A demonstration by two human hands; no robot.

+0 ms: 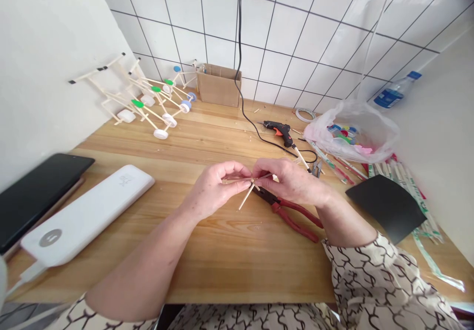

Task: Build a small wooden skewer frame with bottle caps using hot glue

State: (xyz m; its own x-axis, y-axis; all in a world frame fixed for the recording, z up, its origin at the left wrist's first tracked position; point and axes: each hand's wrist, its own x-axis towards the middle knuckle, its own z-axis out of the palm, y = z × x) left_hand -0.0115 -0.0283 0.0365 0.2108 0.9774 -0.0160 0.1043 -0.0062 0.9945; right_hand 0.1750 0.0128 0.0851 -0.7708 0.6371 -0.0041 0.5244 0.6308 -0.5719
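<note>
Near the middle of the table, my left hand [218, 186] pinches a thin wooden stick between thumb and fingers. My right hand [287, 179] meets it from the other side, closed on a part of the same small bundle of wooden sticks [246, 197]. One stick points down toward me from where the fingertips come together; how the sticks join is mostly hidden by the fingers. Under my right hand lie red-handled pliers [296, 216], their dark jaws pointing to the sticks. Behind it rests a black glue gun [279, 131] with a glue stick in its back end.
Small stick-built carts [148, 100] with bottle-cap wheels stand at the back left beside a cardboard box [219, 85]. On the left are a white power bank [89, 216] and a phone [40, 186]. Rightward sit a plastic bag of caps [355, 127], black sheet [385, 206] and wrapped sticks.
</note>
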